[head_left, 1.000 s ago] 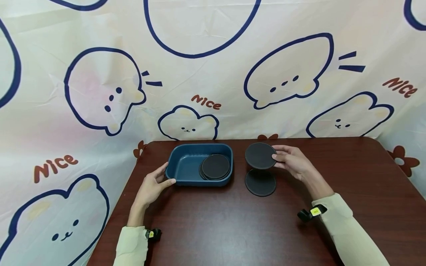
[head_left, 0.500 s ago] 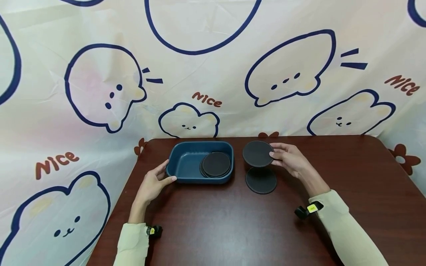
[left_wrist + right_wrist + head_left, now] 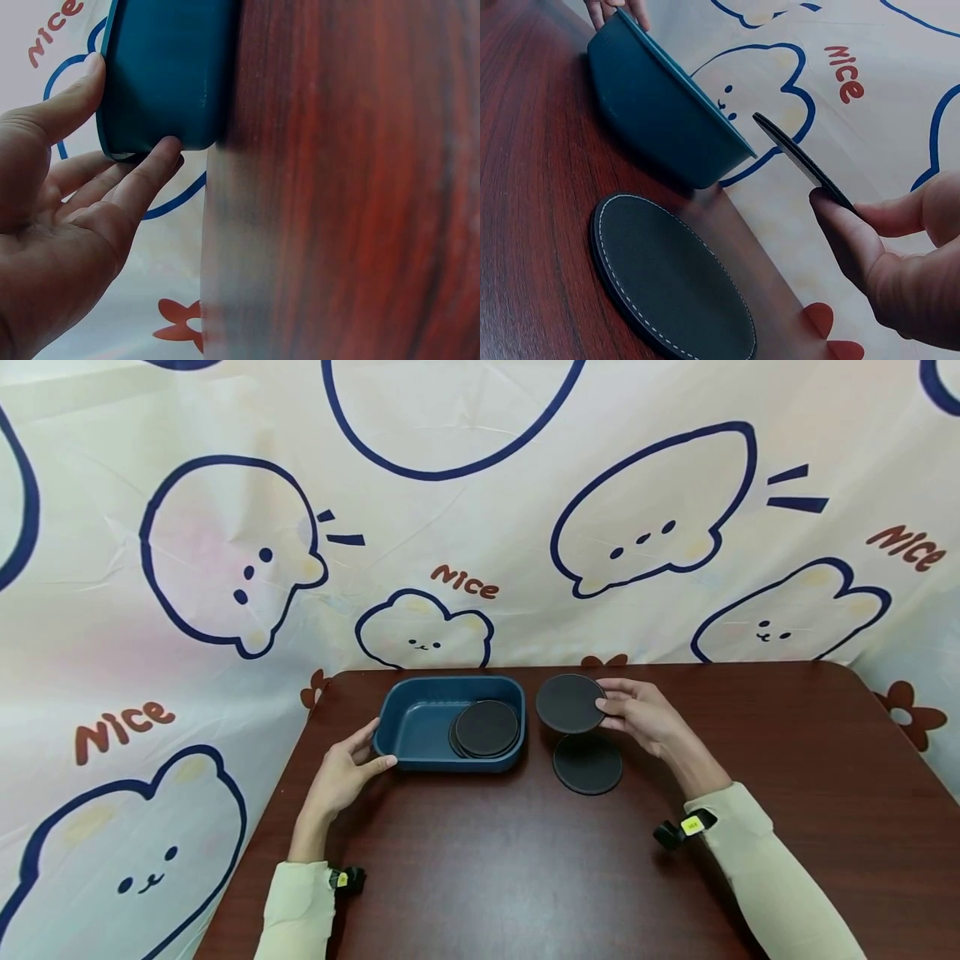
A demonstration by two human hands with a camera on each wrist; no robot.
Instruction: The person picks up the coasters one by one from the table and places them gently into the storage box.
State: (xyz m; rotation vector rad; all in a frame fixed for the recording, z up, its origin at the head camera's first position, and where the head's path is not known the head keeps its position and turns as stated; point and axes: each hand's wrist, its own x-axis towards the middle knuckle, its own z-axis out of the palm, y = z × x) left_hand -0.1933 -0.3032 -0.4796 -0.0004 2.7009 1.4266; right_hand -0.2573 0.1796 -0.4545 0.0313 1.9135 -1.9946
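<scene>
A round black coaster (image 3: pixel 570 703) is pinched at its right edge between the thumb and fingers of my right hand (image 3: pixel 637 714). It is tilted and raised above the table, just right of the blue plastic bin (image 3: pixel 420 765). Below it, another black coaster (image 3: pixel 588 765) lies flat on the table; white stitching rings its edge in the right wrist view. Inside the bin, a small stack of black coasters (image 3: pixel 487 728) lies at the right end. My left hand (image 3: pixel 341 777) holds the bin's left end, thumb at the front rim corner and fingers (image 3: pixel 150 176) against the end wall.
The dark brown wooden table (image 3: pixel 480 860) reaches back to a pale cloth (image 3: pixel 525 527) with cartoon bears. The bin and coasters sit near the table's far edge. A black wrist camera (image 3: pixel 684 828) is strapped at the right cuff, and another wrist camera (image 3: pixel 347 881) at the left.
My right hand has moved left with the coaster, bringing it closer to the bin's right end. The left hand, the bin and the coaster on the table have stayed in place.
</scene>
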